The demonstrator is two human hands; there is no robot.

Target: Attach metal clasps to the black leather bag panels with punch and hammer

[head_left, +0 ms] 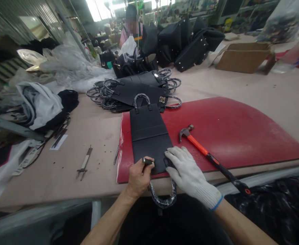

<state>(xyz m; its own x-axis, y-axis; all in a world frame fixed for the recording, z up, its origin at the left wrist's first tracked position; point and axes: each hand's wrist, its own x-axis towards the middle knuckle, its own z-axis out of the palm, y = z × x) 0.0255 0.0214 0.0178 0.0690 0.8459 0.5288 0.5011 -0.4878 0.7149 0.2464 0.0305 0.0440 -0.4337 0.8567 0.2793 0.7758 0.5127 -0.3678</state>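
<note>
Lining up, it seems, a small dark tool (147,161) on the black bag piece (149,134) on the red mat (223,129), the left grip (138,177) curls tight round it, the right grip (188,170) lies spread on the piece, and the next move likely needs both steady.

The person's bare left hand (138,177) grips a short dark tool (147,161) at a black panel (150,131) with looped handles; the white-gloved right hand (186,170) presses its near right corner. A claw hammer (202,148) lies across the red mat (231,126) beneath, on the table (71,156).
</note>
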